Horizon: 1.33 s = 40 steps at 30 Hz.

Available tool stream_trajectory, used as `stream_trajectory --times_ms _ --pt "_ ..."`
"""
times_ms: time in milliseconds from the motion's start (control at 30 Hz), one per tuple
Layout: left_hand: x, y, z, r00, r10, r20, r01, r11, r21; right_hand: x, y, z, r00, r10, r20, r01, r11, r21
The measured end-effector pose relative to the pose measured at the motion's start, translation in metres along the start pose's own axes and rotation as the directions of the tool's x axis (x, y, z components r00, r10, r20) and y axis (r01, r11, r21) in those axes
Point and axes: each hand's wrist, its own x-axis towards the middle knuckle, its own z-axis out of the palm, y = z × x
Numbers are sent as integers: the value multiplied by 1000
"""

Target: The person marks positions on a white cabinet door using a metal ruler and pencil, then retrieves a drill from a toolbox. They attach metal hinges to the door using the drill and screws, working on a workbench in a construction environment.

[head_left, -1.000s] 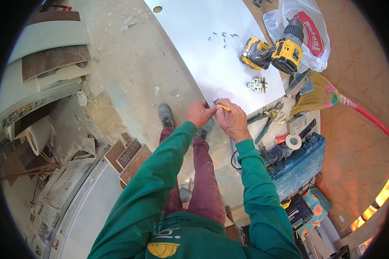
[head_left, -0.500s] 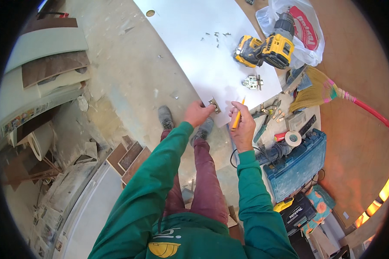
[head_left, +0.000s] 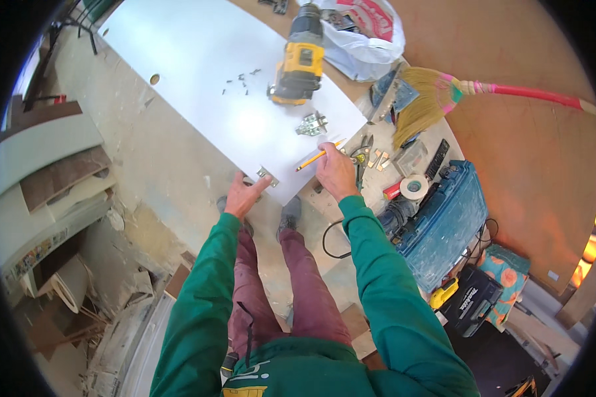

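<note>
A white board (head_left: 198,73) lies in front of me. Near its close corner sits a small metal hinge plate (head_left: 267,176). My left hand (head_left: 245,194) is at the board's left edge, fingers spread, its thumb touching the plate's near side. My right hand (head_left: 336,173) has its fingertips closed on a yellow pencil (head_left: 311,159), which slants low over the board. Whether the pencil touches the board I cannot tell. Further up lies a metal cabinet hinge (head_left: 311,124), and beyond it a yellow and black cordless drill (head_left: 299,66) stands.
Several small screws (head_left: 242,78) are scattered on the board. Right of it are a plastic bag (head_left: 361,46), a broom (head_left: 430,99), pliers (head_left: 362,155), a tape roll (head_left: 414,188) and a blue tool case (head_left: 444,221). Stacked panels (head_left: 59,165) stand at the left.
My view has shifted, so the board and tools appear further left. The pencil has turned from upright to nearly flat in my right hand. My left thumb has drawn back off the hinge plate's middle.
</note>
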Motion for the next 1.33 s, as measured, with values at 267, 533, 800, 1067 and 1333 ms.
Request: stream_trajectory --times_ms 267,533,800,1067,1333 --pt "-19 -27 -16 972 29 -234 -54 993 -103 35 34 -14 996 24 -80 -7 978 210" --pt "-95 -111 -54 924 -96 -369 87 995 -41 -113 35 -14 958 206 -202 -84 870 486" --pt "-122 -100 -44 991 44 126 -80 950 301 -566 63 59 683 730 27 -689 631 356" --pt "-39 -43 24 781 236 578 -511 774 374 -767 -173 109 415 774 479 -737 -24 676" --pt "-102 48 188 585 0 811 -726 446 523 -737 -199 107 451 447 772 -110 -831 545"
